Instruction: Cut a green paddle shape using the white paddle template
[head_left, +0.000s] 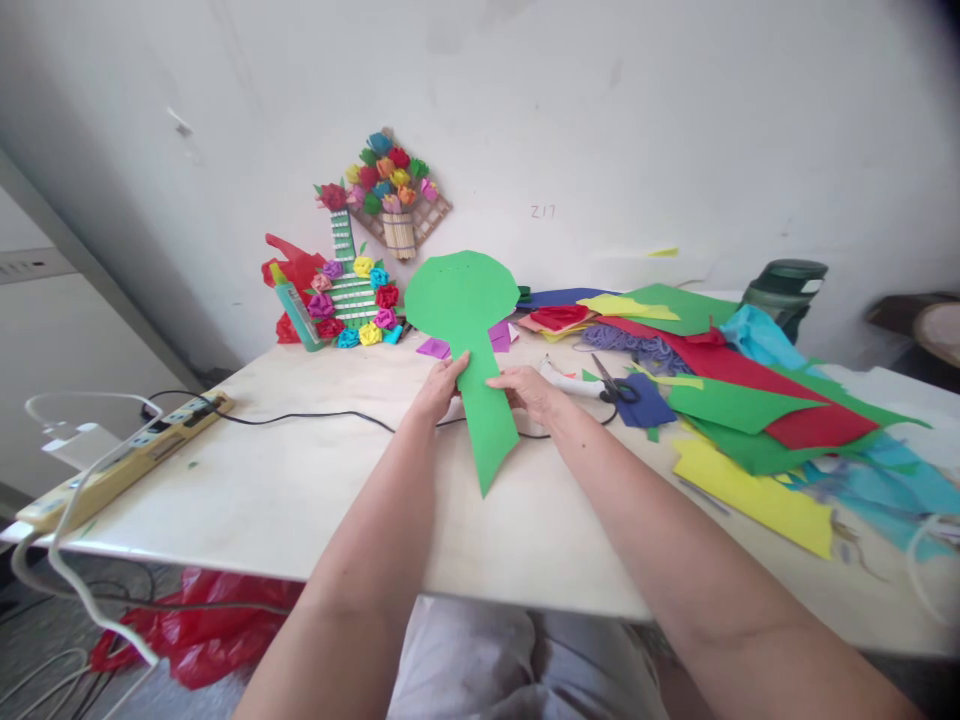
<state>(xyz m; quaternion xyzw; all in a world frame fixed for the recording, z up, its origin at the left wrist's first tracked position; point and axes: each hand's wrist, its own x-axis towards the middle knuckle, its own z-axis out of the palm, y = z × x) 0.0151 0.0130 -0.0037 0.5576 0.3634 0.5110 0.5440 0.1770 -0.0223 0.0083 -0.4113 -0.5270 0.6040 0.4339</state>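
Observation:
A green paper cutout (463,300), with a wide rounded top and a long strip ending in a slanted point, is held upright above the table. My left hand (442,385) pinches the left edge of its strip, thumb in front. On the opposite edge, my right hand (529,390) grips the strip between thumb and fingers. Behind the cutout, pieces of purple paper (501,338) show partly. To the right of my right hand lie a white glue gun (574,382) and black-handled scissors (611,383) beside a dark blue paper piece (646,400).
Coloured paper sheets (757,420) and purple yarn (637,345) cover the right side near a dark bottle (784,290). Paper-flower crafts (356,290) and a glue bottle (296,310) stand at back left. A power strip (127,465) lies left; its black cable (322,414) crosses the table.

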